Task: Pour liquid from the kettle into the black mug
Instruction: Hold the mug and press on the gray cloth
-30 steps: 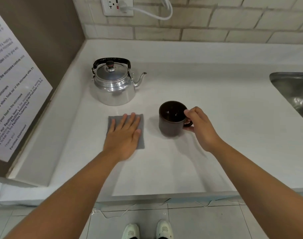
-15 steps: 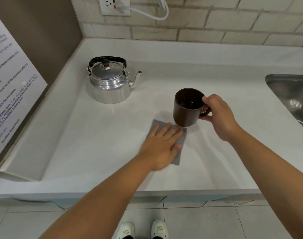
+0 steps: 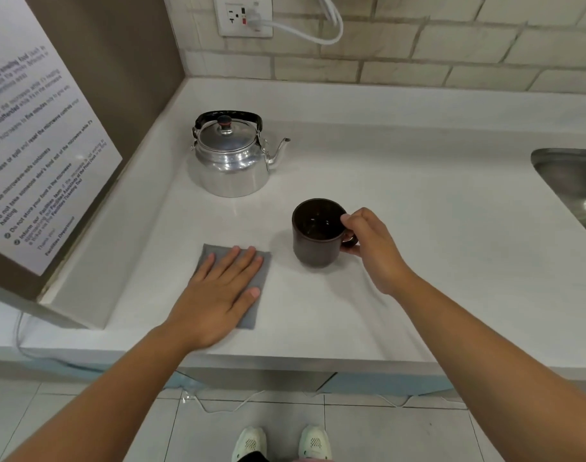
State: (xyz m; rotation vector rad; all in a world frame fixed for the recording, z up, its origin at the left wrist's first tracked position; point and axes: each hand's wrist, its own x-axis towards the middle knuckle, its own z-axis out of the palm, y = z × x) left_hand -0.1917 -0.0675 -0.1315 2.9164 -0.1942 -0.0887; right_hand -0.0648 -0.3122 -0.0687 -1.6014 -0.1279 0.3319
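Observation:
A shiny metal kettle point(image 3: 231, 161) with a black handle and its lid on stands at the back left of the white counter point(image 3: 435, 228), spout pointing right. The black mug point(image 3: 313, 241) stands upright on the counter in front of it, slightly to the right. My right hand point(image 3: 371, 248) grips the mug's handle from the right. My left hand point(image 3: 221, 291) lies flat, fingers spread, on a grey cloth point(image 3: 263, 261) to the left of the mug. The mug's inside is dark, with small glints at the bottom.
A steel sink point(image 3: 575, 185) is set into the counter at the right edge. A brown panel with a printed notice point(image 3: 35, 145) closes the left side. On the tiled back wall a socket point(image 3: 245, 15) holds a white cable. The counter's front edge runs just below my wrists.
The mug was lifted while my left hand slid the cloth to the right beneath it. Now the mug stands on the counter again and the cloth is back at its left.

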